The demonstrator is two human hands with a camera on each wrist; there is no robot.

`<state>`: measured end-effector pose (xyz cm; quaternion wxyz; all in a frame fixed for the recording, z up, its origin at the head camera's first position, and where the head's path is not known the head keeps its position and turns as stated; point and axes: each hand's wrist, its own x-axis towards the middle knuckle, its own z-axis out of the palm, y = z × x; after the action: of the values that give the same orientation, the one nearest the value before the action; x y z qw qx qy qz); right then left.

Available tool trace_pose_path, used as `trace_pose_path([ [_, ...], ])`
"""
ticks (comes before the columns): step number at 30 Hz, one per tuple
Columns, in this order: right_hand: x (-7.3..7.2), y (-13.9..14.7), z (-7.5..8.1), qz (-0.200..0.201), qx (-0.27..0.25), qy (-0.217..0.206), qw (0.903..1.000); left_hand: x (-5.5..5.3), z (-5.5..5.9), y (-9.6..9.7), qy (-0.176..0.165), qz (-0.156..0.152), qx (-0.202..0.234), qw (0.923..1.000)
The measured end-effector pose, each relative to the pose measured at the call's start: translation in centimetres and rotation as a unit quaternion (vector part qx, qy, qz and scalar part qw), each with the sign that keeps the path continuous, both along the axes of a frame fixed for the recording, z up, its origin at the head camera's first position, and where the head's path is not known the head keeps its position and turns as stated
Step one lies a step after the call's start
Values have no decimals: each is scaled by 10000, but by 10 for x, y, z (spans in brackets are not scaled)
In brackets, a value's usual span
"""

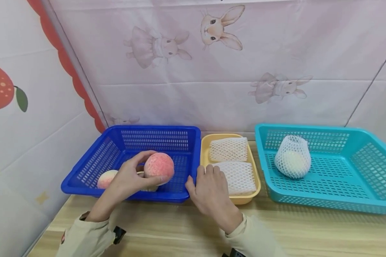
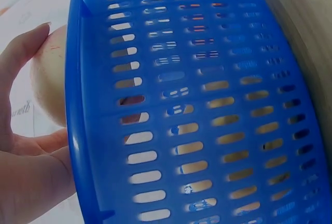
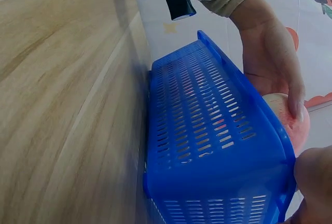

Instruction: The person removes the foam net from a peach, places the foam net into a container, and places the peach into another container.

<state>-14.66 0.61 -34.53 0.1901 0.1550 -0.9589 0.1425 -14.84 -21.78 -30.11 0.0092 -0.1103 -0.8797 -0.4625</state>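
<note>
My left hand (image 1: 123,184) grips a pink and cream peach (image 1: 159,166) above the front of the blue basket (image 1: 167,196), thumb on the near side and fingers behind. Another peach (image 1: 106,178) lies in the basket's front left, partly hidden by the wrist, and something cream-coloured shows beneath the held fruit. My right hand (image 1: 210,192) rests where the blue basket meets a yellow tray (image 1: 258,178). Its thumb is at the basket's front right corner, and its fingertips overlap the edge of a white foam net (image 1: 239,178) in the tray.
A second foam net (image 1: 229,150) lies flat at the back of the tray. To the right stands a teal basket (image 1: 328,201) with a pale round fruit in a foam net (image 1: 292,160) at its left side. Behind the containers hangs a rabbit-print cloth (image 1: 225,103).
</note>
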Motion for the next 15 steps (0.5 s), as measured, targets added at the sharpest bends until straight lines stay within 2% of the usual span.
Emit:
trace_pose_path([
  [7, 0, 0, 1, -55, -35, 105, 9999, -6, 2, 4, 114, -128, -336, 9993],
  [15, 1, -1, 1, 76, -37, -128, 9999, -15, -2, 11, 179, -255, -977, 9947],
])
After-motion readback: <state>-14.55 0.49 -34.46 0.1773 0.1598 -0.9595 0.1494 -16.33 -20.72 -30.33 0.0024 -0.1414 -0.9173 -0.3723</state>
